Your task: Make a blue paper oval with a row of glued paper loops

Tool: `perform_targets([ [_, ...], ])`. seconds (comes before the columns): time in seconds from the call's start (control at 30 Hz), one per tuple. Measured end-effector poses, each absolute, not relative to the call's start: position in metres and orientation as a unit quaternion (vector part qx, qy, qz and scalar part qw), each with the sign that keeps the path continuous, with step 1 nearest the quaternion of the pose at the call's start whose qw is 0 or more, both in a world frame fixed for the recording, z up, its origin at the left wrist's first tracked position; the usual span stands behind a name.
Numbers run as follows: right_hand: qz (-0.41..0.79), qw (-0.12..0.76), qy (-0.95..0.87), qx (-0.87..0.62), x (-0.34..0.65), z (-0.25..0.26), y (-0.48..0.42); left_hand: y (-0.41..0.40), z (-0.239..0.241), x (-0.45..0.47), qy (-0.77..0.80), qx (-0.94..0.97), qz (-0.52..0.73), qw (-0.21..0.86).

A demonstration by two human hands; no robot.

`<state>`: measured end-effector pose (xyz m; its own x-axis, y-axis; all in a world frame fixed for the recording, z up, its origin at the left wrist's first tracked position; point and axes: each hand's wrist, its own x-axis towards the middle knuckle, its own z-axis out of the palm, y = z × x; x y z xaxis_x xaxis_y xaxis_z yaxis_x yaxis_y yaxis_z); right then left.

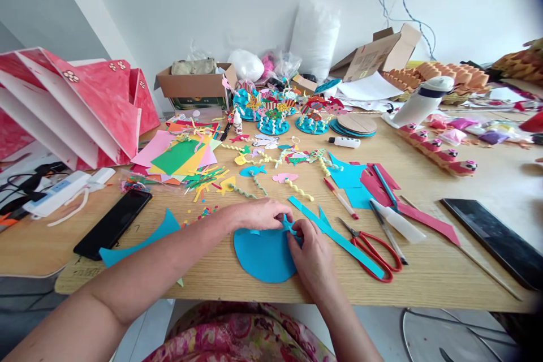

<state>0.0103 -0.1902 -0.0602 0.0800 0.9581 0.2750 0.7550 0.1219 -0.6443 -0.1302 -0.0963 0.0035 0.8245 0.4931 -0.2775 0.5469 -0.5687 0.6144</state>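
My left hand (258,214) lies palm-down, forearm crossing in from lower left, fingers curled toward my right hand (311,251). My right forearm rises from below; both sets of fingertips meet, pinched together.

Red scissors (375,251) lie beside a black phone (113,224), coloured paper sheets (178,157) and a cardboard box (195,86).

one scissors (373,251), one phone (112,223), two hands (261,214) (311,251)
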Motion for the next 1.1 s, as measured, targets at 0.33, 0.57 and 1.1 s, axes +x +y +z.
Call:
perform_targets([
  [0.33,0.143,0.359,-0.652,-0.653,0.0104,-0.0628,-0.1915,-0.0939,0.0037,-0.1348,0.279,0.879,-0.047,0.384],
  [0.57,0.147,0.351,-0.655,-0.652,0.0095,-0.0625,-0.1909,-0.0919,0.0003,-0.1366,0.247,0.882,-0.069,0.395],
  [1.1,0.138,0.340,-0.658,-0.658,0.0082,-0.0656,-0.1916,-0.0905,-0.0010,-0.1378,0.239,0.886,-0.074,0.391],
])
